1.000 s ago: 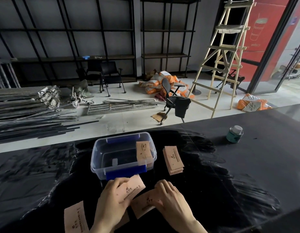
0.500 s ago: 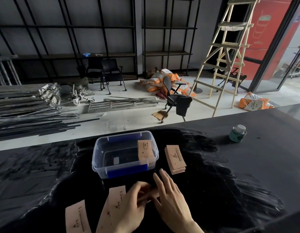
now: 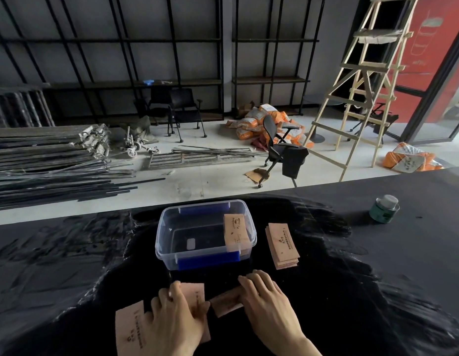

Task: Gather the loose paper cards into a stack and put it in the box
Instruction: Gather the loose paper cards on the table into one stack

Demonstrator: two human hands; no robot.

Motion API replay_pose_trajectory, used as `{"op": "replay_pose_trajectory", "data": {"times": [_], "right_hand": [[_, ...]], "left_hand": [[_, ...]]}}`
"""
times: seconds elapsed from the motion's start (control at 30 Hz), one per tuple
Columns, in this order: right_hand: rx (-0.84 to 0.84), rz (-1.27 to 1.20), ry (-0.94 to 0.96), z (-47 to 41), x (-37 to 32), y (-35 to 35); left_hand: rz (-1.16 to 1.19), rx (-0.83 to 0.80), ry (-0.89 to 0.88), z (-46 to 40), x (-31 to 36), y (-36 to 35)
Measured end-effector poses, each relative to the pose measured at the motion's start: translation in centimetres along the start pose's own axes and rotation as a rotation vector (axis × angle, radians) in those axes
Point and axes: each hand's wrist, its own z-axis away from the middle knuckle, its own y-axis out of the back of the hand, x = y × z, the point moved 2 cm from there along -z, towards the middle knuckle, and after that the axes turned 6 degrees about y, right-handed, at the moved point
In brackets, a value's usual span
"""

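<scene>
A clear plastic box (image 3: 172, 260) with blue clips sits on the black table, with one tan paper card (image 3: 235, 233) leaning inside its right end. A small stack of cards (image 3: 282, 244) lies just right of the box. In front of the box my left hand (image 3: 175, 319) rests flat on a card (image 3: 196, 295). Another loose card (image 3: 129, 327) lies to its left. My right hand (image 3: 268, 301) presses fingers down on a card (image 3: 224, 303) between the two hands. Neither hand has lifted a card.
A green can with a white lid (image 3: 384, 208) stands at the far right of the black table (image 3: 377, 278). Beyond the table's far edge are the floor, metal bars, chairs and a wooden ladder (image 3: 362, 93).
My left hand has laid its card flat on the table and spread over it. My right hand has slid a card leftward toward the left hand.
</scene>
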Motion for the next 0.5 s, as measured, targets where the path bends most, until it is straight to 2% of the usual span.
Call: {"op": "replay_pose_trajectory", "data": {"times": [0.23, 0.43, 0.5], "right_hand": [[-0.08, 0.011, -0.001, 0.1, 0.1, -0.5], [-0.034, -0.012, -0.023, 0.0, 0.1, 0.2], [-0.025, -0.013, -0.029, -0.1, 0.1, 0.4]], "left_hand": [[-0.059, 0.149, -0.23, 0.0, 0.6, 0.9], [-0.029, 0.167, -0.208, -0.4, 0.3, 1.4], [0.077, 0.131, -0.198, -0.6, 0.2, 1.3]]}}
